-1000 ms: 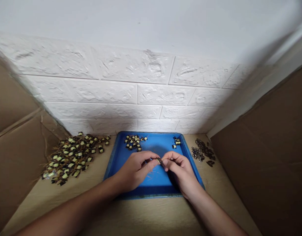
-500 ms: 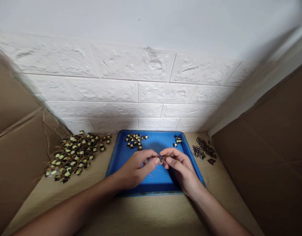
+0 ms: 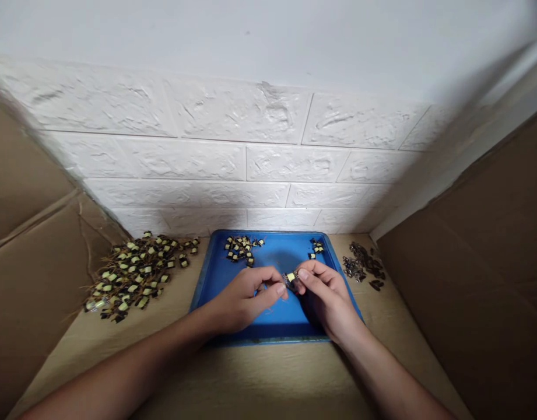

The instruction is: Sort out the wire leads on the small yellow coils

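Note:
Between my hands, above the blue tray, is a small wire-wound transformer with a yellow-taped middle and dark ends. My right hand pinches its right end between thumb and fingers. At the left end, the thumb and forefinger of my left hand are closed together; whether they grip the body or a thin wire is too small to tell. Inside the tray lie a cluster of similar transformers at the back left and a few more transformers at the back right.
A large heap of yellow-and-black transformers with copper-coloured wires lies on the table to the left. Small dark and shiny pieces lie right of the tray. Cardboard panels flank both sides, and a white brick-patterned wall closes the back.
The transformer has been turned so its yellow tape now faces up, and it sits more plainly between the fingertips. My right fingers have closed in on its right end. My left hand has barely moved.

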`<state>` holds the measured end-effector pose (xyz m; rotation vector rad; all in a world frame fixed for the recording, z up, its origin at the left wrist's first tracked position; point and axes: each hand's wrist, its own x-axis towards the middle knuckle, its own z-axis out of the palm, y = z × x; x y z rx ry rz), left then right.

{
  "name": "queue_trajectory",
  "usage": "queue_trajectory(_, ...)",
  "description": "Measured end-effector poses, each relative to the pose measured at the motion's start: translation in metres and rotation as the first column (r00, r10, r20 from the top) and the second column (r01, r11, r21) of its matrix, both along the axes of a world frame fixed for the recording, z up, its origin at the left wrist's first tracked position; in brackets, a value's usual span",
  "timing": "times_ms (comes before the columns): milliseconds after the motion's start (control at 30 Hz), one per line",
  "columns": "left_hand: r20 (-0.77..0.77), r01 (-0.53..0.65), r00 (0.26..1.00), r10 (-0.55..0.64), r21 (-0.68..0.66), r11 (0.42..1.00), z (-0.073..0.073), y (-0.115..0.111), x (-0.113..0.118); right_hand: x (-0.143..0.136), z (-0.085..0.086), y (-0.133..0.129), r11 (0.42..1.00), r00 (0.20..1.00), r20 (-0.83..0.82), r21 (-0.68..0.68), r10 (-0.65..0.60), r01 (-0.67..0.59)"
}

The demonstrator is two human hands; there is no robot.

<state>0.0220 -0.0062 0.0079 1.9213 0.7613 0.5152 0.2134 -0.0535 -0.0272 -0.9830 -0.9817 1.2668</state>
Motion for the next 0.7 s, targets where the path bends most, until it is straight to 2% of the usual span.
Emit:
queue_trajectory(200,-0.002,0.021,1.0,-0.021,0.038,0.999,-0.002,0.002,-0.002,0.0,0.002,0.002,0.999,0.996,-0.073,-0.004,-0.054,0.054)
queue_trajectory(300,0.004,-0.05,0.999,0.05,0.083,0.995,-0.004,0.002,-0.002,0.0,0.003,0.001,0.998,0.995,-0.075,-0.006,-0.069,0.069)
queue_trajectory(433,0.04,-0.101,0.994,0.097,0.116,0.988,-0.004,0.0,0.0,-0.001,0.005,-0.002,0.999,0.997,0.064,-0.006,-0.042,0.043)
queue_trajectory(567,0.045,-0.109,0.993,0.107,0.048,0.993,-0.005,0.0,0.001,-0.005,0.009,-0.006,0.998,0.972,0.23,0.048,-0.05,0.04)
queue_trajectory(700,0.046,-0.06,0.997,0.061,-0.025,0.998,-0.007,0.002,0.0,-0.005,0.012,-0.007,0.99,0.938,0.332,0.131,-0.101,0.06)
